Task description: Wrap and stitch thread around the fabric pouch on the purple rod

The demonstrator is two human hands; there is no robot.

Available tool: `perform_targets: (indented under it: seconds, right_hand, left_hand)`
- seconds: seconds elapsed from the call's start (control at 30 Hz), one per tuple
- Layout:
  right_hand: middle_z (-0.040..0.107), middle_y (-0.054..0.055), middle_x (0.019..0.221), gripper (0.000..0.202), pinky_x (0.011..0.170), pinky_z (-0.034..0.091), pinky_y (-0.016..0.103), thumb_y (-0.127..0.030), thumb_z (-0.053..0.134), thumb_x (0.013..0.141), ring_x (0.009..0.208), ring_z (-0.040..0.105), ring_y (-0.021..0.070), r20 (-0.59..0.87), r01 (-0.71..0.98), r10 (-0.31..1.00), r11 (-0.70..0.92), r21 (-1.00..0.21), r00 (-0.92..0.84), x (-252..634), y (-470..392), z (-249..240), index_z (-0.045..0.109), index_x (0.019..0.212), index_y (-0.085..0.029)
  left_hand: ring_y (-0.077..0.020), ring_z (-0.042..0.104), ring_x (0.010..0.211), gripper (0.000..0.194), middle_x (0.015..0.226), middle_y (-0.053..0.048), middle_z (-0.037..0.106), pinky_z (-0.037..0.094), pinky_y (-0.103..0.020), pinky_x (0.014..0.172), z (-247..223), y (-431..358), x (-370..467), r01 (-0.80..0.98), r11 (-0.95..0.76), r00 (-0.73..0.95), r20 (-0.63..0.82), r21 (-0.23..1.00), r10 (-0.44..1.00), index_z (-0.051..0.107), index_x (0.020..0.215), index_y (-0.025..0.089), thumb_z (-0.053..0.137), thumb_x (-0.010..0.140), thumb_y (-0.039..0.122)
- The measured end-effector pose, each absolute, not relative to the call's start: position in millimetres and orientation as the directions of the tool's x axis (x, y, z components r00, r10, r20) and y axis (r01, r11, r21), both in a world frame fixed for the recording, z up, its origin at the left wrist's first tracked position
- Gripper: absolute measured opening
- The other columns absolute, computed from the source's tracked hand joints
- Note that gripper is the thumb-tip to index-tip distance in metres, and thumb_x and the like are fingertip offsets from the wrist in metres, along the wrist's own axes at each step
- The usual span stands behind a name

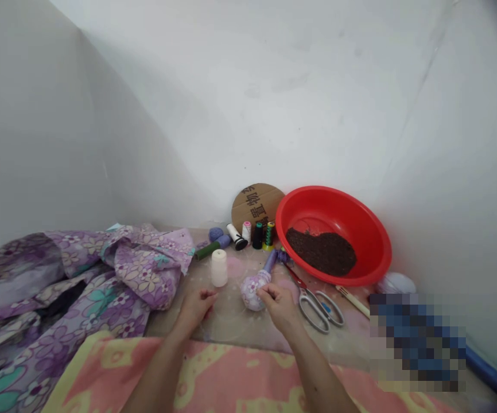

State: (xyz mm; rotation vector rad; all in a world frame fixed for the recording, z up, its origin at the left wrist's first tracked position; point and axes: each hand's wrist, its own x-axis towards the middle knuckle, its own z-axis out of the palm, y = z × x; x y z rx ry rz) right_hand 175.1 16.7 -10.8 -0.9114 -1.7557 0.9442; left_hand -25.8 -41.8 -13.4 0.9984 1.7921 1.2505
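Observation:
My left hand (197, 307) is closed in a pinch in front of a cone of cream thread (219, 269). Whatever its fingers hold, if anything, is too small to make out. My right hand (279, 307) pinches with thumb and forefinger at the near right side of a round bundle of purple flowered cloth (252, 291). I cannot tell whether these fingers touch the bundle or hold something fine. A purple handle-like stem (270, 261) rises from the bundle's far end. Grey-handled scissors (315, 310) with red near the blades lie right of my right hand.
A red basin (373, 246) holding dark brown grains (323, 252) leans at the back right. Several thread spools (257, 236) stand before a round cardboard piece (248, 209). Flowered fabric (145, 269) is heaped at left; a pink and yellow cloth (231, 373) covers the front.

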Motion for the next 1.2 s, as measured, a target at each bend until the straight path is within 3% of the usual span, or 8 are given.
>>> perform_targets:
  seconds: [0.13, 0.23, 0.4, 0.47, 0.57, 0.67, 0.93, 1.2]
  right_hand:
    - [0.039, -0.004, 0.049, 0.027, 0.047, 0.026, 0.02, -0.035, 0.048, 0.071, 0.05, 0.038, 0.0093, 0.383, 0.195, 0.875, 0.447, -0.873, -0.296, 176, 16, -10, 0.049, 0.052, -0.015]
    - [0.04, -0.003, 0.049, 0.028, 0.047, 0.026, 0.02, -0.035, 0.049, 0.071, 0.05, 0.038, 0.0094, 0.381, 0.198, 0.876, 0.446, -0.873, -0.295, 174, 16, -11, 0.05, 0.052, -0.015]
    - [0.039, -0.004, 0.048, 0.029, 0.047, 0.026, 0.021, -0.035, 0.048, 0.072, 0.049, 0.037, 0.0091, 0.361, 0.194, 0.877, 0.432, -0.881, -0.316, 171, 14, -14, 0.049, 0.051, -0.015]
    - [0.04, -0.003, 0.049, 0.029, 0.048, 0.026, 0.021, -0.035, 0.048, 0.072, 0.05, 0.037, 0.0092, 0.359, 0.201, 0.875, 0.435, -0.878, -0.326, 170, 13, -14, 0.05, 0.052, -0.015]
    - [0.042, -0.003, 0.05, 0.028, 0.049, 0.028, 0.02, -0.035, 0.047, 0.073, 0.051, 0.039, 0.0096, 0.36, 0.217, 0.869, 0.445, -0.869, -0.341, 169, 11, -13, 0.052, 0.054, -0.014]
    - [0.043, -0.003, 0.049, 0.029, 0.048, 0.029, 0.02, -0.034, 0.046, 0.074, 0.051, 0.04, 0.0099, 0.355, 0.238, 0.871, 0.445, -0.863, -0.34, 168, 8, -11, 0.052, 0.053, -0.014]
    - [0.049, -0.002, 0.052, 0.023, 0.051, 0.031, 0.021, -0.028, 0.047, 0.071, 0.053, 0.042, 0.0102, 0.304, 0.213, 0.872, 0.403, -0.89, -0.383, 163, 3, -12, 0.054, 0.055, -0.014]
    - [0.039, -0.004, 0.049, 0.022, 0.048, 0.025, 0.02, -0.026, 0.048, 0.07, 0.05, 0.036, 0.0087, 0.302, 0.237, 0.849, 0.431, -0.871, -0.433, 163, 5, -18, 0.051, 0.052, -0.014]
  left_hand:
    - [-0.0099, 0.042, 0.039, 0.012, 0.039, 0.005, 0.047, 0.029, -0.021, 0.043, -13, -46, -37, 0.314, 0.237, -0.448, -0.076, 0.919, 0.891, 0.058, 0.055, 0.015, 0.057, 0.06, 0.025]
    - [-0.0163, 0.057, 0.064, 0.017, 0.069, -0.004, 0.064, 0.038, -0.023, 0.058, -8, -51, -49, 0.517, 0.266, -0.515, 0.048, 0.814, 0.856, 0.065, 0.073, 0.014, 0.055, 0.06, 0.016]
    - [-0.0188, 0.058, 0.085, 0.034, 0.097, -0.01, 0.063, 0.041, -0.025, 0.071, 14, -61, -49, 0.702, 0.259, -0.562, 0.291, 0.664, 0.774, 0.062, 0.093, 0.013, 0.048, 0.063, 0.01]
    - [-0.0159, 0.059, 0.064, 0.023, 0.078, -0.007, 0.065, 0.041, -0.023, 0.055, 21, -65, -32, 0.575, 0.197, -0.556, 0.202, 0.794, 0.807, 0.064, 0.084, 0.013, 0.051, 0.068, 0.024]
    - [-0.0118, 0.049, 0.041, 0.041, 0.049, -0.004, 0.058, 0.029, -0.02, 0.038, 21, -70, 9, 0.249, 0.16, -0.304, -0.08, 0.955, 0.949, 0.064, 0.063, 0.013, 0.047, 0.071, 0.05]
    - [-0.0107, 0.042, 0.03, 0.055, 0.036, -0.004, 0.052, 0.024, -0.02, 0.033, 6, -67, 51, -0.035, 0.275, -0.11, -0.277, 0.961, 0.955, 0.067, 0.066, 0.013, 0.048, 0.064, 0.064]
    - [-0.004, 0.034, 0.03, 0.05, 0.035, 0.005, 0.046, 0.02, -0.016, 0.034, -13, -43, 63, -0.441, 0.02, -0.369, -0.201, 0.897, 0.907, 0.066, 0.084, 0.012, 0.065, 0.056, 0.053]
    - [-0.001, 0.035, 0.032, 0.036, 0.069, -0.003, 0.065, 0.023, -0.016, 0.032, 1, -38, 45, -0.441, -0.142, -0.489, -0.104, 0.886, 0.866, 0.062, 0.075, 0.011, 0.068, 0.057, 0.042]
